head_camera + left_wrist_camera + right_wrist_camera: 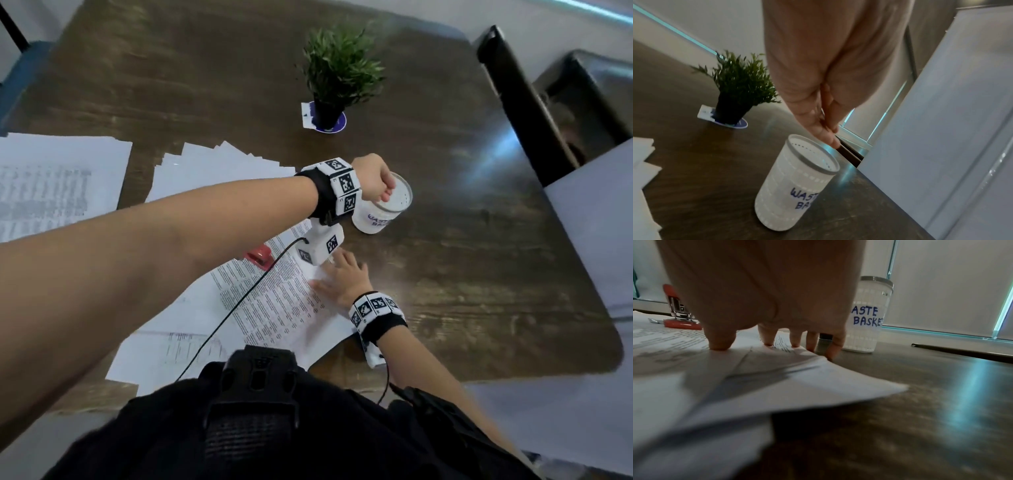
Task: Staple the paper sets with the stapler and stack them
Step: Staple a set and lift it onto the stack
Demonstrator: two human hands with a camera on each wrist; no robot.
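Note:
My right hand (339, 274) lies flat on a printed paper set (274, 301), fingers spread and pressing near its far right corner; the right wrist view shows the fingertips (721, 344) on the sheets (777, 378), whose near corner lifts off the table. A red stapler (260, 257) (680, 309) lies on the papers left of that hand, untouched. My left hand (383, 188) reaches across, over a white cup marked "waste basket" (380, 219). Its fingers (828, 134) are drawn together just above the cup's rim (813, 155); nothing shows between them.
Fanned blank sheets (212, 168) and a printed stack (51, 178) lie at the left. More sheets (164, 349) lie under the set. A potted plant (339, 75) stands at the back. A small grey metal piece (825, 344) sits by my right little finger. A black chair (513, 102) stands at the right.

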